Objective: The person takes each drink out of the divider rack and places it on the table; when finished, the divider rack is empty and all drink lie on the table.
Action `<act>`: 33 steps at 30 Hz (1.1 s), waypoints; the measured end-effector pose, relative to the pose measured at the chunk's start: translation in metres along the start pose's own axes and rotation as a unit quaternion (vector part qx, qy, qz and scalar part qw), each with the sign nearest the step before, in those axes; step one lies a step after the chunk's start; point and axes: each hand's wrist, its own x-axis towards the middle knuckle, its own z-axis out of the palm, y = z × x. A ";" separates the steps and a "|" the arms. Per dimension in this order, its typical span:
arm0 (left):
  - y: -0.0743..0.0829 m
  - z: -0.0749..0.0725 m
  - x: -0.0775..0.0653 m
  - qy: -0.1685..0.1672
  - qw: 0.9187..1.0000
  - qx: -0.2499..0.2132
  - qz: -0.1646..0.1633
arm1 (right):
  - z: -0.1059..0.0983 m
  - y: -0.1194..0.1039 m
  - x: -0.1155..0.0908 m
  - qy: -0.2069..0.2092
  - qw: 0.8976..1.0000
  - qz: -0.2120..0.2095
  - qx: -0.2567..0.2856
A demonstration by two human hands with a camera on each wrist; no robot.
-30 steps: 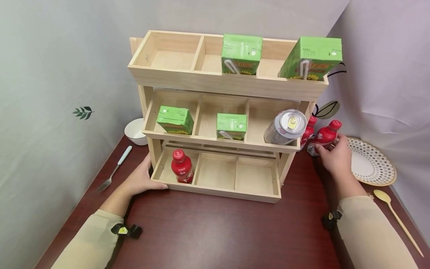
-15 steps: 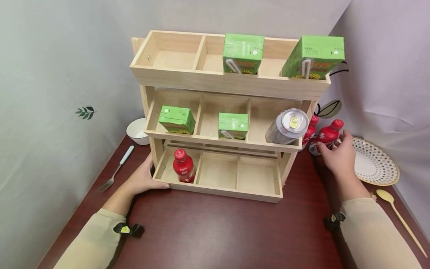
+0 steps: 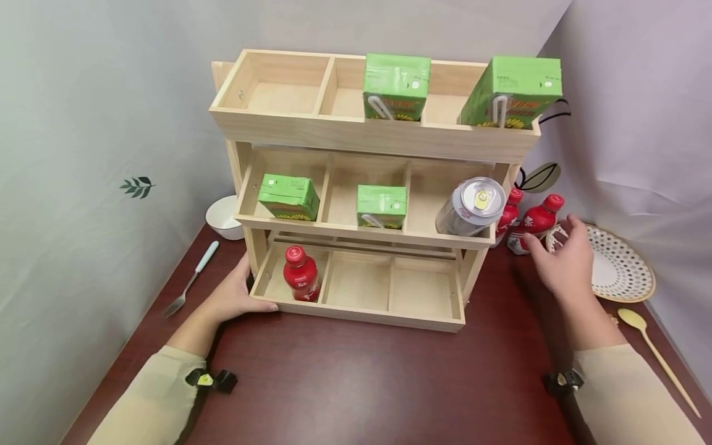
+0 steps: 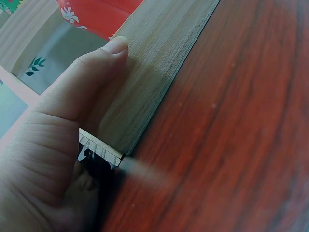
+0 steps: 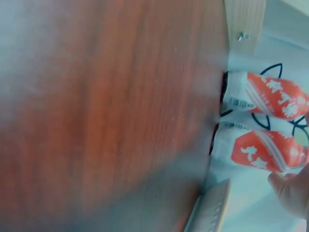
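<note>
A three-tier wooden rack [image 3: 356,137] stands on the table. My left hand [image 3: 236,295] grips its lower left corner, the thumb along the front board [image 4: 145,63] and the other fingers hidden beside the rack. To the rack's right, my right hand [image 3: 566,262] is spread and holds nothing, just off a red-capped bottle [image 3: 537,221]. A second red bottle [image 3: 507,215] stands beside that one, partly behind the rack. In the right wrist view both bottles stand side by side, the fingertips [image 5: 280,183] by the nearer bottle [image 5: 260,150]. Another red bottle [image 3: 301,276] occupies the bottom left compartment.
Green drink cartons stand on the top tier [image 3: 396,86] and middle tier [image 3: 288,196]. A silver can [image 3: 471,207] leans in the middle tier's right compartment. A white bowl [image 3: 225,217] and fork [image 3: 191,278] lie left; a dotted plate [image 3: 623,266] and yellow spoon [image 3: 659,361] lie right.
My right hand has let go of the right-hand bottle and drawn back to the right, fingers opening. The bottle stays standing in place. My left hand has kept its hold on the rack.
</note>
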 end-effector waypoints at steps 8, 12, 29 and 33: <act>-0.001 0.000 0.000 0.000 1.000 0.000 -0.003 | 0.002 -0.018 -0.025 -0.015 0.998 -0.053 0.012; -0.001 0.000 0.001 -0.001 1.000 -0.002 -0.003 | 0.006 -0.028 -0.038 -0.020 0.996 -0.080 0.029; -0.002 0.001 0.001 -0.011 1.000 -0.004 -0.009 | 0.005 -0.053 -0.082 -0.033 0.988 -0.148 0.039; 0.000 -0.001 0.000 -0.007 1.000 -0.008 -0.014 | 0.008 -0.057 -0.092 -0.024 0.985 -0.168 0.040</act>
